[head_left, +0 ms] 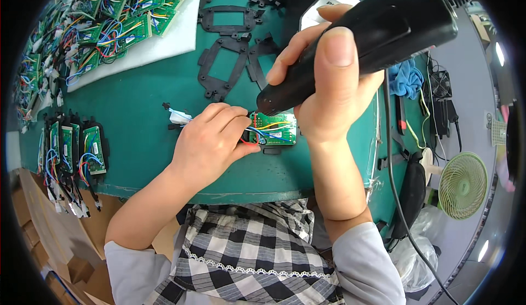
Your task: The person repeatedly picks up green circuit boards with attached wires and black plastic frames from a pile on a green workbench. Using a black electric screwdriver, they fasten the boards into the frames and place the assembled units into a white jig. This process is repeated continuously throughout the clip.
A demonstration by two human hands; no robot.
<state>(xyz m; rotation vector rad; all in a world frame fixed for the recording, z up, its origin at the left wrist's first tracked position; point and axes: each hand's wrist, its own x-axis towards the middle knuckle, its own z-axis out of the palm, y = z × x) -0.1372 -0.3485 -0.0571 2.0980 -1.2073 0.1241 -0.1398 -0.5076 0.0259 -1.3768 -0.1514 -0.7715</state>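
Observation:
My right hand [337, 91] grips a thick black electric screwdriver [383, 23], tilted down to the left, thumb lying along its body. Its nose comes down at the upper left part of a green circuit board [285, 124]; the very tip is hard to make out. Yellow, white, blue and red wires cross the board. Bits of black plastic show at its edges. My left hand [211, 138] is closed on the board's left end, fingers curled above and thumb below. A white connector [179, 117] lies just beyond that hand.
Wired green boards [137, 28] are heaped on a white foam sheet [181, 36] at far left. Several boards in black frames [93, 149] stand at the left edge. Loose black frames [224, 66] lie ahead. A cable [392, 168], blue cloth [406, 79] and green fan [463, 185] are right.

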